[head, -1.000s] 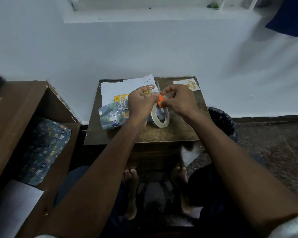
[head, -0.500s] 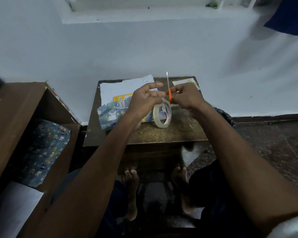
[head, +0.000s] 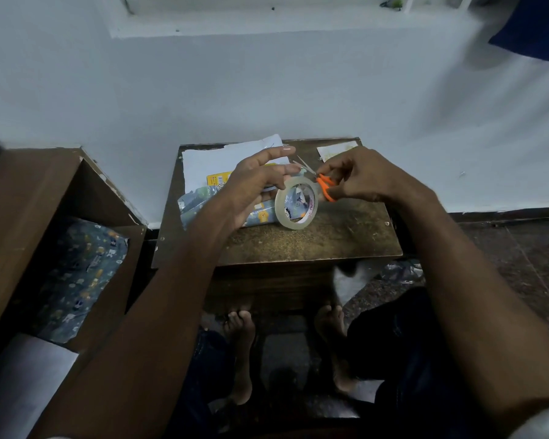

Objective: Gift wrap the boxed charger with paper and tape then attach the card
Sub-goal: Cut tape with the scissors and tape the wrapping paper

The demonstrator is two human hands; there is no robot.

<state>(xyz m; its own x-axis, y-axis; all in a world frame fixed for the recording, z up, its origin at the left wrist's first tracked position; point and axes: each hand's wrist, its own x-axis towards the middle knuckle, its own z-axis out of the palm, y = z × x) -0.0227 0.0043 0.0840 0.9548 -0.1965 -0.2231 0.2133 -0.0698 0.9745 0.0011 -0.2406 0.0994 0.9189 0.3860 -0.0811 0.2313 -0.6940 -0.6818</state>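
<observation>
A roll of clear tape [head: 295,204] hangs above the small wooden table [head: 314,242], held by my left hand [head: 254,188], whose index and middle fingers stretch out toward the scissors. My right hand [head: 362,179] grips small orange-handled scissors [head: 325,186], their blades pointing up-left at a pulled strip of tape. Behind my left hand lies the charger box [head: 216,179], yellow and partly covered by patterned blue wrapping paper [head: 197,201] with its white underside spread toward the wall. A small card [head: 330,151] lies at the table's far right corner.
An open brown cabinet [head: 19,217] stands on the left and holds more patterned wrapping paper [head: 83,274] and a white sheet [head: 23,384]. The white wall rises right behind the table. My bare feet rest on the floor under the table.
The scissors swung from upright to pointing left at the tape strip. My left hand's fingers spread out and the roll dropped slightly lower. The view has shifted a little.
</observation>
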